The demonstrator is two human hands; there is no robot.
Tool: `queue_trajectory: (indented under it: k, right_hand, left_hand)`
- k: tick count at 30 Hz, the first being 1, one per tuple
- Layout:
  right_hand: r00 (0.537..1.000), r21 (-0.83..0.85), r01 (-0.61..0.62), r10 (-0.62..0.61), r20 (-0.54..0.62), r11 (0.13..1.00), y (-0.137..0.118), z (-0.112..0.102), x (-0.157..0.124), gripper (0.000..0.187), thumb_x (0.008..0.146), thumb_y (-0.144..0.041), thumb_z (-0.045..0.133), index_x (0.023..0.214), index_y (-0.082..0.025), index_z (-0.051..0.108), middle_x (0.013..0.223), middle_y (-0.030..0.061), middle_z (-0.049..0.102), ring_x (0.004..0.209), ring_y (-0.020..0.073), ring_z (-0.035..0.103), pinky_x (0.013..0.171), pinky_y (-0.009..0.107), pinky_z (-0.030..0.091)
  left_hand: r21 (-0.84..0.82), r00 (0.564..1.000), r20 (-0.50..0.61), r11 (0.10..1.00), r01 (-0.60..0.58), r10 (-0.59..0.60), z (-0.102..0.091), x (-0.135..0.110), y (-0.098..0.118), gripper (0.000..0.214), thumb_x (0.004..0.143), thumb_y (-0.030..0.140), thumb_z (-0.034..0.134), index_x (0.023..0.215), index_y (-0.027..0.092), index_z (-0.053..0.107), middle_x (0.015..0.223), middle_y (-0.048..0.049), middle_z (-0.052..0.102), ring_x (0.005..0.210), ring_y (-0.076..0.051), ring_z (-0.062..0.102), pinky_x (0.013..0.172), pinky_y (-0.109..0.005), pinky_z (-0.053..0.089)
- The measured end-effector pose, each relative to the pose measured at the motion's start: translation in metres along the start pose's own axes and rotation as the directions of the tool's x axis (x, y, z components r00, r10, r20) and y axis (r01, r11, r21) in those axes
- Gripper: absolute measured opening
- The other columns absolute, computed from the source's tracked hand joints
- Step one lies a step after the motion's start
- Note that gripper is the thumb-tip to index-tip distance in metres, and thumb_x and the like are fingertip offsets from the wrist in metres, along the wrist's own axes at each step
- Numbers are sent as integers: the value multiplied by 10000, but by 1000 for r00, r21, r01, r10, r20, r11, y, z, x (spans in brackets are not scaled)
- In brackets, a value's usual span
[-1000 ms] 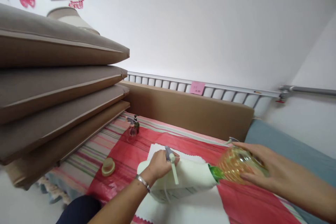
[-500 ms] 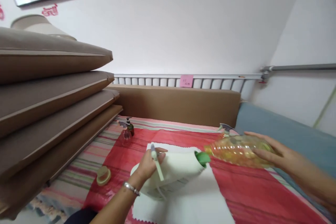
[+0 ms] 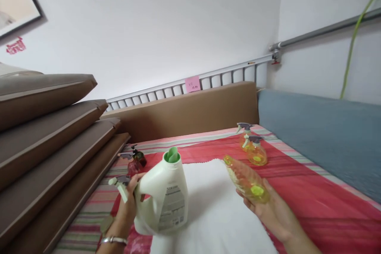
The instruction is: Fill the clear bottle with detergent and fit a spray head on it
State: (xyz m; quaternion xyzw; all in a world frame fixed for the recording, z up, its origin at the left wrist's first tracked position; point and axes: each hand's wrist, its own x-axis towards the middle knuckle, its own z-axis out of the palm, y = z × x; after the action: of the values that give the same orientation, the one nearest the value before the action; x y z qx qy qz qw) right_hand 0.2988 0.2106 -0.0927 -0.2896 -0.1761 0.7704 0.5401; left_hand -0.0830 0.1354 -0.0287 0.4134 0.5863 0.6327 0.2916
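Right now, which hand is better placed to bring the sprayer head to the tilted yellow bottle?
Left, likely: the left hand holds the sprayer head, along with the white jug; the right hand holds the yellow bottle.

The jug (image 3: 173,202) is made of opaque, smooth plastic with a soft sheen, and its spout (image 3: 172,154) is formed of green plastic. The bottle (image 3: 244,180) is moulded in clear, ribbed, glossy plastic. Smooth plastic is seen in the spray head (image 3: 120,187). The white sheet (image 3: 214,202) is finished matt; whether cloth or paper is used cannot be told. The red cover (image 3: 300,182) is creased and shiny, like thin film. The cushions (image 3: 47,117) are covered in dull cloth, the note (image 3: 192,84) is made of paper, and the bracelet (image 3: 114,240) is polished metal.
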Motion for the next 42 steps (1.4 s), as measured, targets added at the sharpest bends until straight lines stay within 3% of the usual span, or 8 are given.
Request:
queue_trajectory:
  k: [3, 7, 10, 14, 21, 28, 36, 42]
  right_hand:
    - [1000, 75, 13, -13, -9, 997, -1, -8, 1, 377, 796, -566, 527, 1034, -278, 576, 941, 7, 723, 844, 207, 666, 646, 266, 535]
    - [998, 98, 61, -61, -2, 993, -5, -14, 2, 314, 814, -468, 558, 1044, -257, 587, 945, 31, 721, 822, 220, 668, 641, 285, 544]
    - [996, 111, 83, -85, 9, 990, -3, -19, 2, 285, 811, -370, 590, 1068, -247, 586, 977, 45, 714, 844, 242, 665, 653, 308, 548]
    - [1000, 144, 22, -24, 10, 989, 4, -20, 3, 358, 808, -415, 586, 1117, -235, 581, 1031, 68, 700, 870, 266, 658, 650, 322, 551]
    - [996, 144, -76, 69, 53, 987, 23, -9, 5, 411, 809, -447, 580, 1178, -269, 544, 1057, 65, 694, 858, 240, 656, 653, 321, 537]
    - [980, -26, -114, 117, 158, 993, 56, 12, -5, 543, 778, -488, 615, 1254, -292, 441, 1213, 100, 603, 983, 252, 620, 742, 338, 484]
    - [970, -291, -142, 192, 152, 946, 71, 27, -20, 670, 709, -518, 668, 1270, -297, 377, 1337, 127, 470, 1045, 294, 581, 807, 381, 447]
    - [961, -351, -132, 207, 186, 927, 73, 25, -24, 639, 757, -507, 625, 1289, -282, 351, 1316, 122, 470, 1022, 266, 580, 814, 371, 448]
  left_hand:
    - [-296, 997, -35, 954, 52, -65, 12, 18, 9, 323, 746, 486, 516, 809, 194, 640, 445, 64, 517, 378, -106, 409, 383, -214, 299]
    - [-354, 997, -70, 935, 4, -30, 41, 41, 2, 350, 722, 517, 506, 774, 193, 629, 430, 70, 520, 371, -100, 414, 391, -208, 310]
    - [-389, 996, -77, 921, 12, -46, 67, 51, -18, 365, 664, 539, 547, 671, 178, 604, 384, 72, 469, 341, -88, 381, 380, -205, 291]
    - [-414, 990, -96, 908, 59, -108, 87, 56, -46, 360, 599, 527, 627, 660, 173, 605, 399, 80, 473, 344, -73, 391, 385, -189, 280]
    - [-398, 990, -56, 912, 97, -130, 76, 58, -58, 343, 626, 494, 643, 702, 160, 643, 488, 45, 573, 405, -101, 466, 450, -224, 353]
    - [-348, 995, -81, 937, 26, -57, 61, 51, -55, 463, 639, 536, 637, 829, 118, 699, 770, -79, 713, 755, -221, 629, 694, -309, 435]
    - [-326, 964, -258, 934, -147, 61, 29, 17, -29, 420, 724, 518, 548, 893, 161, 690, 996, -106, 690, 987, -241, 593, 905, -381, 402]
    - [-288, 968, -218, 939, -187, 126, 35, -10, -4, 394, 751, 487, 520, 898, 165, 694, 979, -102, 695, 992, -249, 595, 923, -398, 399]
